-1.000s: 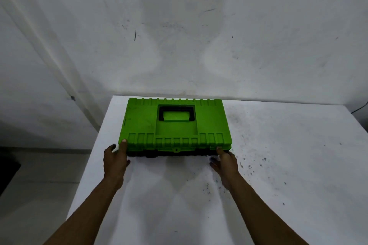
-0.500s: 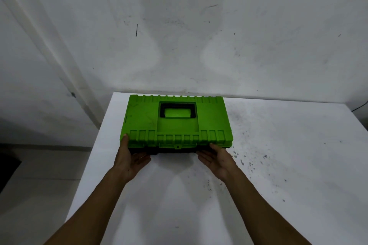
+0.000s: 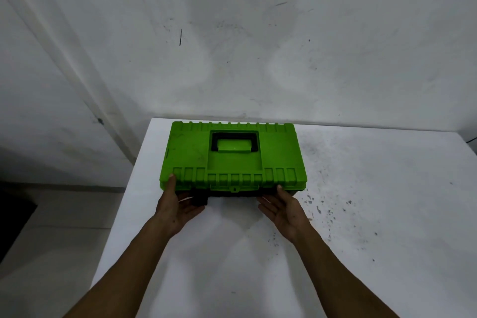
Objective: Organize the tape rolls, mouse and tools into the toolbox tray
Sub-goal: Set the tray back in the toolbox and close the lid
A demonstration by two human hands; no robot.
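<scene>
A closed green toolbox (image 3: 233,155) with a black handle (image 3: 234,141) recessed in its lid sits at the back left of the white table (image 3: 361,214). My left hand (image 3: 175,204) lies palm up at the box's front left. Its thumb rests on the lid edge and its fingers reach under a black latch (image 3: 199,199) that sticks out from the front. My right hand (image 3: 282,208) is palm up at the front right, thumb on the lid edge, straight fingers touching the black base. No tape rolls, mouse or tools are in view.
The table's left edge (image 3: 124,204) drops to a grey floor (image 3: 51,214). A white wall (image 3: 232,46) rises just behind the toolbox. Dark specks mark the tabletop (image 3: 322,204) to the right of the box.
Both hands turned palm up and slid inward along the box's front edge. The left black latch now sticks out from the front.
</scene>
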